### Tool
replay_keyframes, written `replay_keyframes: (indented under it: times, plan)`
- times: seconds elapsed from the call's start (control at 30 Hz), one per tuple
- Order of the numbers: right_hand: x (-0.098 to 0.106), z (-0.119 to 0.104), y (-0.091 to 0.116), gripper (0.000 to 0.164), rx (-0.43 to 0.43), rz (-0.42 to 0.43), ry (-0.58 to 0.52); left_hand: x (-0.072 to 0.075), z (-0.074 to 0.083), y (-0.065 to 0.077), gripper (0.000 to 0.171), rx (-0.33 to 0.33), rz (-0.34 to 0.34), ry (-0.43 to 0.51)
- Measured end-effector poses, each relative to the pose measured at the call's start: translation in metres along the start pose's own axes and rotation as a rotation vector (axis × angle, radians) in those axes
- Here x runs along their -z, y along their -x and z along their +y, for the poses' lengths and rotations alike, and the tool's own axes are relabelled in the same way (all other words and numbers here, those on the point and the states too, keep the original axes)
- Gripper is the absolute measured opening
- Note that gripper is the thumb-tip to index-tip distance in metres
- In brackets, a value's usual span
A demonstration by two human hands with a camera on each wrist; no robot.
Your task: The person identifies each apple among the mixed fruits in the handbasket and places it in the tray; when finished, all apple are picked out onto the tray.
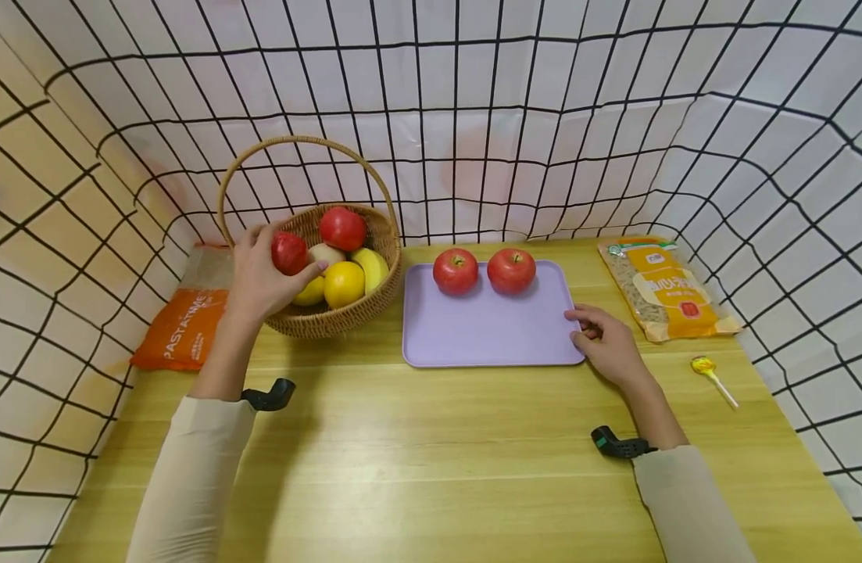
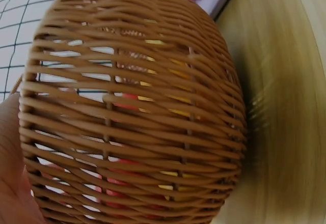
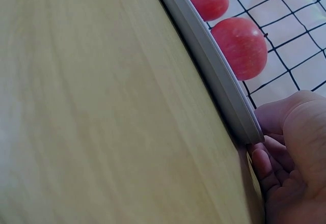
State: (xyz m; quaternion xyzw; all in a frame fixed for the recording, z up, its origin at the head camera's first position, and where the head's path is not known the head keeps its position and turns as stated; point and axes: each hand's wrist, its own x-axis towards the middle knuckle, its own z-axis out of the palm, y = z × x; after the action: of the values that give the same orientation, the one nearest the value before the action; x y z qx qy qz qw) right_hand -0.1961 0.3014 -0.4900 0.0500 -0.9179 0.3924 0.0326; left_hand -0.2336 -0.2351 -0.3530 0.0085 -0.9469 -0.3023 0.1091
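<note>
In the head view, my left hand [image 1: 256,266] reaches over the near left rim of a wicker basket [image 1: 325,320]. Its thumb is extended and the hand is spread beside a red fruit [image 1: 288,252], which it partly hides; whether they touch is unclear. Also in the basket lie another red fruit [image 1: 342,228], a lemon-like yellow fruit [image 1: 345,285] and bananas [image 1: 371,270]. The basket wall [image 2: 132,132] fills much of the left wrist view. My right hand [image 1: 606,344] pinches the right edge of a lilac tray [image 1: 490,328], thumb above and fingers lower [image 3: 262,163].
Two red apples, one left [image 1: 455,271] and one right [image 1: 511,271], sit along the tray's back. An orange pasta bag [image 1: 180,328] lies left of the basket. A yellow food bag [image 1: 666,289] and a lollipop [image 1: 713,381] lie right. Gridded sheeting [image 1: 473,117] encloses the table.
</note>
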Motion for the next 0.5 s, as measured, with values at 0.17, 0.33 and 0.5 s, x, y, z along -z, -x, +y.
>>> replay_keyframes:
  times: [0.17,0.33,0.5]
  plan:
    - [0.0,0.001,-0.001,0.034,0.002,-0.005,0.0,-0.001,-0.006,-0.004,0.09,-0.012,0.006,-0.012]
    - [-0.001,0.001,-0.001,0.034,0.002,-0.004,0.0,-0.001,-0.008,-0.011,0.092,-0.005,-0.01,-0.034]
    - [-0.002,0.0,-0.001,0.034,-0.005,-0.005,-0.001,-0.001,-0.008,-0.019,0.095,0.037,-0.034,-0.055]
